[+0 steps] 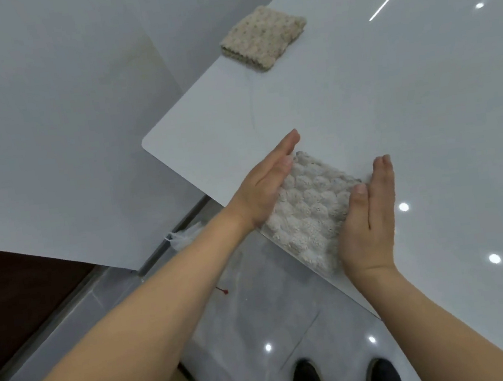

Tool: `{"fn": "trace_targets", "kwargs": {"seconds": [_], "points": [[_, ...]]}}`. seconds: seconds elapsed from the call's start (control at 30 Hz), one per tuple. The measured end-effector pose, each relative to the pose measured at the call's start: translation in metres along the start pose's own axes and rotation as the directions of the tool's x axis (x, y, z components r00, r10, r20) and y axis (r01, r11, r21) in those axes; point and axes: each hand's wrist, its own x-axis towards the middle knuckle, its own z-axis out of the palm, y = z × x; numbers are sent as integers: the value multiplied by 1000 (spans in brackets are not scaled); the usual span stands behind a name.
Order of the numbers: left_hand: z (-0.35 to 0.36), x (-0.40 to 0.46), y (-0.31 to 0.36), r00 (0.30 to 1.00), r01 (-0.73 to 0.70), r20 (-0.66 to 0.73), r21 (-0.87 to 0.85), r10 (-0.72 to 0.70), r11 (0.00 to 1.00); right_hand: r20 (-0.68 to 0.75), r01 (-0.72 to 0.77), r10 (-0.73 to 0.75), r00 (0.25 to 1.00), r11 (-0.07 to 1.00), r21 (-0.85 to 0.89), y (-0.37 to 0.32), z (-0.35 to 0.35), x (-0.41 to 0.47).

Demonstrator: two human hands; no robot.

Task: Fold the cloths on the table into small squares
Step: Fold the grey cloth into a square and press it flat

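On the glossy white table [390, 94], the cream cloth [308, 208] is squared between the flat left hand [267, 188] and right hand [368, 223]; both are pressed edge-on, fingers together, gripping nothing. Opposite sides should be pushed evenly.

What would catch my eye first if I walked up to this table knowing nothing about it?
Probably the two hands, left hand and right hand, pressed flat against opposite sides of a bumpy cream folded cloth at the near edge of the glossy white table. Next, the beige knobbly folded cloth lying alone near the table's far left edge.
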Motion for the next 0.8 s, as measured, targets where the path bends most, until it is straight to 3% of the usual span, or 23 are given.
{"fn": "trace_targets", "kwargs": {"seconds": [0.13, 0.2, 0.3, 0.33, 0.4, 0.47, 0.63, 0.8], "points": [[1, 3, -1, 999, -19, 48, -8, 20, 1000, -21, -7, 7, 1000, 1000, 3, 2, 2, 1], [0, 5, -1, 997, -33, 76, 67, 28, 997, -5, 8, -8, 1000, 999, -40, 2, 3, 2], [-1, 8, -2, 989, -100, 137, 288, 62, 953, 36, 58, -50, 998, 953, -296, 3, 6, 5], [-2, 9, -4, 980, -149, 181, 407, 80, 901, 51, 75, -59, 997, 911, -406, 3, 6, 6], [-5, 12, -10, 955, -272, 274, 652, 115, 707, 75, 91, -59, 995, 813, -575, 5, 9, 7], [-6, 13, -15, 941, -334, 302, 758, 152, 561, 85, 81, -33, 996, 745, -662, 6, 12, 6], [-3, 10, -15, 940, -342, 296, 800, 172, 494, 84, 63, -1, 996, 669, -741, 5, 14, 6], [-4, 11, -15, 944, -327, 297, 810, 142, 487, 131, 74, 46, 990, 629, -774, -2, 10, 8]]}}
